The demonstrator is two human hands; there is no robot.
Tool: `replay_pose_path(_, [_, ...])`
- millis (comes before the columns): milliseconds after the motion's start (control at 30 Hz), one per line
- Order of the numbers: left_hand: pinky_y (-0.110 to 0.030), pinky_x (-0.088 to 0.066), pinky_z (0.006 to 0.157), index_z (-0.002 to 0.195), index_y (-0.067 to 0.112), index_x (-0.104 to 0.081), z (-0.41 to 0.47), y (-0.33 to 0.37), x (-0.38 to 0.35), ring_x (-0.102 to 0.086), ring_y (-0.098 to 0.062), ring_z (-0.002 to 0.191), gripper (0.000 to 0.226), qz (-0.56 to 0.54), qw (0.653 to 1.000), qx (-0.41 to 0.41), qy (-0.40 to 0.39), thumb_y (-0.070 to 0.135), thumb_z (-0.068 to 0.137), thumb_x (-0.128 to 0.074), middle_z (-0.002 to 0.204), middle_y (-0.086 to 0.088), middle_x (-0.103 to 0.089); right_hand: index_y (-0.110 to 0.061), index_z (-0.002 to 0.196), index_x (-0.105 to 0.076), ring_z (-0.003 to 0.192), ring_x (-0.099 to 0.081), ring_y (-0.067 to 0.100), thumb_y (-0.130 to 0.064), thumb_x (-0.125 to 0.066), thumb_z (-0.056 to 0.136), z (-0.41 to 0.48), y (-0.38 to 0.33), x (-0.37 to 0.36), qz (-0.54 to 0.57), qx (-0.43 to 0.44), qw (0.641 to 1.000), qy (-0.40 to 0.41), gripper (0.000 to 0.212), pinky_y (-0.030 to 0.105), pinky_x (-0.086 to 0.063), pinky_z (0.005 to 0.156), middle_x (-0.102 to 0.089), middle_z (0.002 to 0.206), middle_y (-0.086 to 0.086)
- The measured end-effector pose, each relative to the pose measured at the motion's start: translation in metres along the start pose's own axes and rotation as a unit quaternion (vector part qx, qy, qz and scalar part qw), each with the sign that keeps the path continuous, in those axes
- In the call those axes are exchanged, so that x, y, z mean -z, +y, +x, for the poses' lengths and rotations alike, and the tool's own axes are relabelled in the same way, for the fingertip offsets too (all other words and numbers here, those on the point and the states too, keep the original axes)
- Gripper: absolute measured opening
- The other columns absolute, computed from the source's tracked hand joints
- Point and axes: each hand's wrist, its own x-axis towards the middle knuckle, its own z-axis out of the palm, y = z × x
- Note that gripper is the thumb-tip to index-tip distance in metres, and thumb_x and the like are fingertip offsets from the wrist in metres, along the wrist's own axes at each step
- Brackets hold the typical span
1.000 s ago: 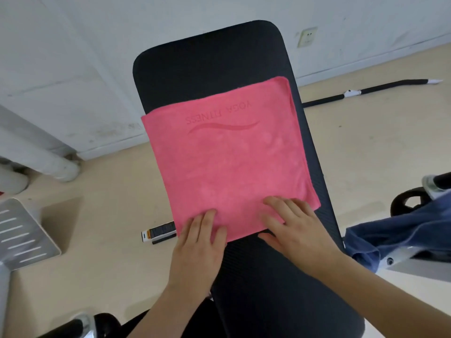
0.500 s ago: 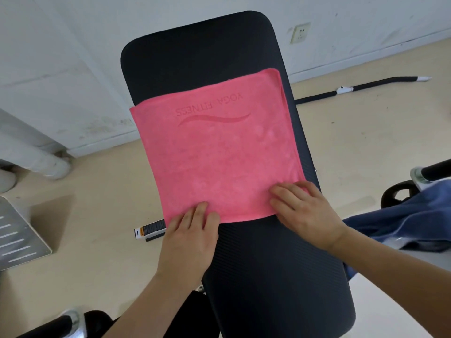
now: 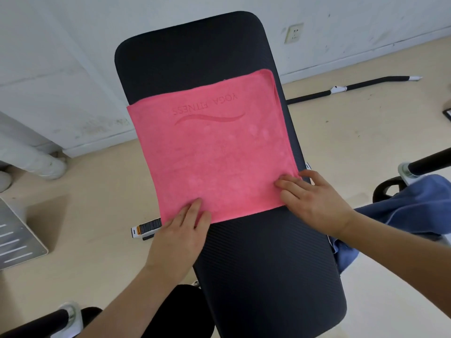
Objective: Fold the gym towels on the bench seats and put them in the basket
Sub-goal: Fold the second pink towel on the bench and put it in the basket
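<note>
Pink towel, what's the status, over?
Left hand flat on pink towel, near edge. Right hand pressing its right corner. Towel folded on black bench. Nothing in the way.

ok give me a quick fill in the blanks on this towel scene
The towel lying flat on the black bench is ____ in colour.
Its printed words read YOGA ____.
The cloth draped beyond the right hand is ____ in colour.
Missing words: pink; FITNESS; blue.

Blue towel (image 3: 415,206) runs off the right edge, and the metal plate (image 3: 17,240) gets chopped at the left too.
</note>
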Motion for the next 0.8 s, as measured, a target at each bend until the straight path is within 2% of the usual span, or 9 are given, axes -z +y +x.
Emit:
replay_pose_path(100, [-0.027, -0.055, 0.053, 0.1, 0.018, -0.072, -0.008, -0.007, 0.009, -0.072, -0.016, 0.085, 0.062, -0.098, 0.995, 0.028, -0.019, -0.001, 0.042, -0.081, 0.108, -0.001, -0.072, -0.014, 0.085, -0.056, 0.101, -0.067, 0.02, -0.001, -0.043, 0.085, -0.007, 0.007, 0.008, 0.015, -0.017, 0.998, -0.066, 0.018, 0.04, -0.041, 0.088, -0.07, 0.103, 0.002])
replay_pose_path(167, [-0.025, -0.054, 0.059, 0.108, 0.026, -0.066, -0.014, -0.009, 0.014, -0.07, -0.015, 0.081, 0.059, -0.193, 0.979, 0.052, -0.046, -0.003, 0.057, -0.074, 0.102, 0.007, -0.072, -0.019, 0.081, -0.058, 0.088, -0.066, 0.018, -0.002, -0.053, 0.074, -0.007, 0.012, 0.017, 0.073, -0.078, 0.986, -0.129, 0.019, 0.038, -0.043, 0.08, -0.067, 0.088, -0.004])
replay_pose_path(233, [-0.024, -0.049, 0.073, 0.115, 0.032, -0.063, -0.017, -0.013, 0.017, -0.063, -0.009, 0.083, 0.045, -0.287, 0.95, 0.091, -0.077, 0.001, 0.083, -0.057, 0.097, 0.014, -0.069, -0.02, 0.081, -0.062, 0.075, -0.062, 0.016, -0.004, -0.061, 0.074, -0.001, 0.019, 0.029, 0.181, -0.175, 0.955, -0.159, 0.018, 0.032, -0.044, 0.072, -0.066, 0.079, -0.006])
replay_pose_path(367, [-0.015, -0.047, 0.075, 0.093, 0.045, -0.067, -0.006, -0.035, 0.033, -0.061, 0.004, 0.081, 0.03, -0.422, 0.885, 0.194, -0.024, 0.015, 0.089, -0.063, 0.084, 0.03, -0.066, -0.019, 0.086, -0.07, 0.081, -0.065, 0.002, -0.005, -0.07, 0.082, 0.018, 0.044, 0.054, 0.423, -0.349, 0.815, -0.186, 0.015, 0.008, -0.044, 0.07, -0.072, 0.085, -0.007])
replay_pose_path(467, [-0.007, -0.046, 0.064, 0.08, 0.039, -0.068, 0.014, -0.053, 0.051, -0.062, 0.008, 0.069, 0.029, -0.485, 0.835, 0.257, 0.045, 0.011, 0.082, -0.073, 0.073, 0.028, -0.068, -0.014, 0.091, -0.074, 0.082, -0.066, 0.009, -0.009, -0.074, 0.08, 0.033, 0.06, 0.062, 0.562, -0.422, 0.696, -0.145, 0.013, 0.018, -0.047, 0.077, -0.075, 0.088, 0.004])
replay_pose_path(533, [-0.003, -0.044, 0.062, 0.076, 0.035, -0.068, 0.028, -0.063, 0.062, -0.06, 0.012, 0.063, 0.028, -0.519, 0.804, 0.277, 0.082, 0.008, 0.079, -0.074, 0.067, 0.029, -0.068, -0.011, 0.093, -0.074, 0.084, -0.065, 0.014, -0.012, -0.072, 0.082, 0.044, 0.067, 0.062, 0.592, -0.442, 0.665, -0.108, 0.011, 0.028, -0.049, 0.082, -0.074, 0.091, 0.007])
replay_pose_path(600, [-0.01, -0.05, 0.069, 0.073, 0.04, -0.072, 0.041, -0.075, 0.069, -0.062, 0.01, 0.065, 0.032, -0.542, 0.784, 0.286, 0.1, 0.009, 0.08, -0.073, 0.07, 0.025, -0.07, -0.009, 0.093, -0.072, 0.083, -0.063, 0.013, -0.011, -0.068, 0.086, 0.06, 0.07, 0.062, 0.603, -0.443, 0.661, -0.06, 0.008, 0.029, -0.048, 0.082, -0.073, 0.089, 0.007])
replay_pose_path(667, [-0.026, -0.054, 0.08, 0.073, 0.044, -0.073, 0.051, -0.089, 0.07, -0.066, 0.0, 0.073, 0.034, -0.545, 0.773, 0.304, 0.116, 0.012, 0.082, -0.071, 0.076, 0.019, -0.073, -0.008, 0.092, -0.07, 0.077, -0.061, 0.01, -0.009, -0.065, 0.088, 0.079, 0.072, 0.061, 0.587, -0.443, 0.678, -0.015, 0.006, 0.023, -0.046, 0.076, -0.07, 0.085, 0.003])
replay_pose_path(800, [-0.048, -0.054, 0.089, 0.085, 0.03, -0.074, 0.064, -0.104, 0.064, -0.068, -0.018, 0.084, 0.016, -0.527, 0.772, 0.332, 0.128, 0.015, 0.085, -0.069, 0.086, 0.003, -0.074, -0.015, 0.091, -0.068, 0.082, -0.06, 0.009, -0.012, -0.066, 0.087, 0.12, 0.078, 0.052, 0.449, -0.436, 0.78, 0.033, 0.006, 0.019, -0.043, 0.074, -0.068, 0.087, -0.003])
